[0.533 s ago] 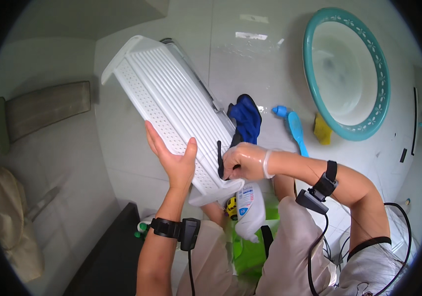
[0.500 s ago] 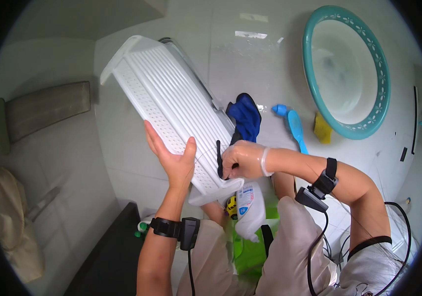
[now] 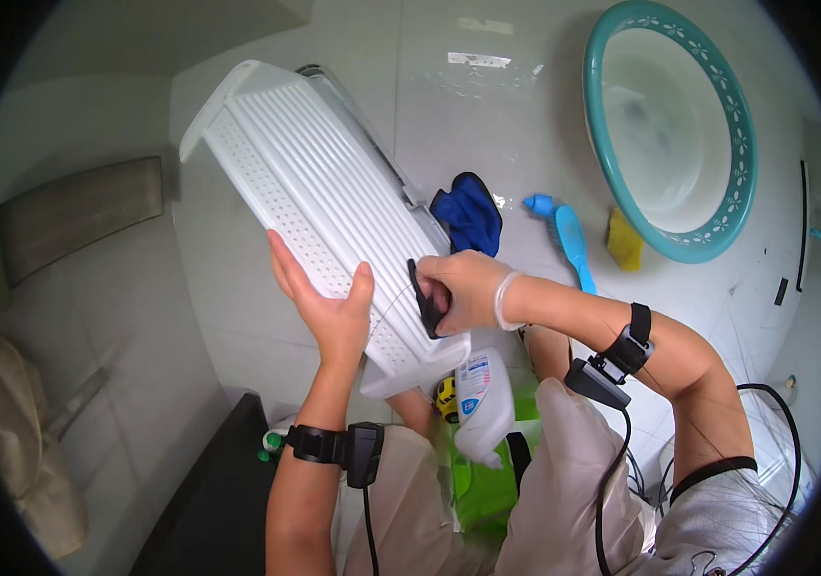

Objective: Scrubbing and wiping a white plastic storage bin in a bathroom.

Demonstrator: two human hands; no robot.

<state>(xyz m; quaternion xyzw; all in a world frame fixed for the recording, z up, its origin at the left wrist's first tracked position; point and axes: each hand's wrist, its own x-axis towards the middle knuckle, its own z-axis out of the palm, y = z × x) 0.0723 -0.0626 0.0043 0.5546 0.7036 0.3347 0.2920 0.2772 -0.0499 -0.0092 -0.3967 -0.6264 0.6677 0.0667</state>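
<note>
A long white plastic rack [image 3: 324, 192], ridged along its middle with a perforated strip down one side, lies slanted in front of me. My left hand [image 3: 326, 312] grips its near left edge, thumb and fingers apart along the side. In a clear plastic glove, my right hand [image 3: 468, 291] is closed round a small black tool [image 3: 424, 305], pressed to the ridges near the rack's lower right end. Its exact kind is hidden by my fingers. A blue cloth with black edging [image 3: 473, 216] lies just beyond that hand. Below the rack's near end is a white bottle [image 3: 483, 403].
A teal-rimmed white basin [image 3: 598, 125] stands at the far right. Near it lie a blue brush [image 3: 571, 245] and a yellow sponge [image 3: 624, 240]. A bright green container [image 3: 482, 494] sits between my legs, with a yellow-and-black toy [image 3: 446, 398] beside the bottle. Cables hang from both wrist devices.
My right hand has moved slightly up with the black tool, which now lies flatter on the ridges and shows more of its side. The left hand keeps its hold.
</note>
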